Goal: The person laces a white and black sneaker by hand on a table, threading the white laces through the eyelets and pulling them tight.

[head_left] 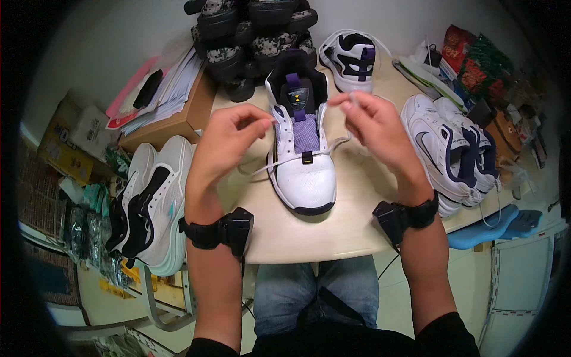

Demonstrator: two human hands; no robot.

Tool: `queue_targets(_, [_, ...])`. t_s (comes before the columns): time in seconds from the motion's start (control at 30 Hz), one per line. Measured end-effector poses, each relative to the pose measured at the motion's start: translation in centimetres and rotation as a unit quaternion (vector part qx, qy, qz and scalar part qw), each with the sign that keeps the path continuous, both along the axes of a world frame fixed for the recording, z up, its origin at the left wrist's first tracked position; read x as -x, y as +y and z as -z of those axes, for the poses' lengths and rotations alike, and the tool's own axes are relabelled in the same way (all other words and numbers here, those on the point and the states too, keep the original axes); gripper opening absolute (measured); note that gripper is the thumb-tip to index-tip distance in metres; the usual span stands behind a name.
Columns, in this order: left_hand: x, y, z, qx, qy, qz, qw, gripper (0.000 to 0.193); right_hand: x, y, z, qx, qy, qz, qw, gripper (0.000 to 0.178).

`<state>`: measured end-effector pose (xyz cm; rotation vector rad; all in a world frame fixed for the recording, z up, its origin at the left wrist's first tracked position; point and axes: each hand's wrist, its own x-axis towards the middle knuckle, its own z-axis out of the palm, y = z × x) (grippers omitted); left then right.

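A white high-top sneaker [303, 181] with a purple mesh tongue stands on the table in front of me, toe toward me. One white shoelace [288, 159] crosses its lowest eyelets and trails out to both sides. My left hand [232, 137] is closed in a pinch at the left eyelet row, seemingly on one lace end; the tip is small and partly hidden. On the other side, my right hand [375, 122] pinches close to the collar, with the lace's right part running up behind the fingers. The upper eyelets look unlaced.
Another white and black sneaker [355, 62] stands behind. White shoes [157, 202] sit at the left edge, a white and navy pair [446, 152] at the right. Stacked black patterned shoes [256, 35] and a cardboard box [169, 122] with papers are at the back.
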<state>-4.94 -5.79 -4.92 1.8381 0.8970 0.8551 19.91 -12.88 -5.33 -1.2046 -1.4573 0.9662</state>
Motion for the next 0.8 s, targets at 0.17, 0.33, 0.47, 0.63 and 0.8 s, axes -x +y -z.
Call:
queue_targets(0.17, [-0.4, 0.1, 0.7, 0.015, 0.031, 0.070, 0.997, 0.004, 2.3, 0.6, 2.1, -0.088, -0.015, -0.013, 0.996, 0.027])
queue_targets(0.33, [-0.3, -0.3, 0.5, 0.070, 0.090, 0.117, 0.987, 0.001, 3.2, 0.4, 2.7, -0.105, -0.100, -0.060, 0.988, 0.026])
queue_targets(0.47, [-0.8, 0.3, 1.4, 0.031, 0.094, 0.135, 0.986, 0.003, 3.4, -0.1, 2.3, -0.078, -0.129, -0.038, 0.988, 0.027])
queue_targets(0.63, [-0.7, 0.3, 1.5, 0.049, 0.077, 0.143, 0.986, 0.008, 3.6, -0.1, 2.0, -0.073, -0.098, -0.061, 0.991, 0.029])
queue_targets(0.8, [-1.3, 0.2, 1.6, 0.061, 0.047, 0.136, 0.988, 0.015, 3.3, 0.2, 2.7, -0.076, -0.036, -0.083, 0.993, 0.031])
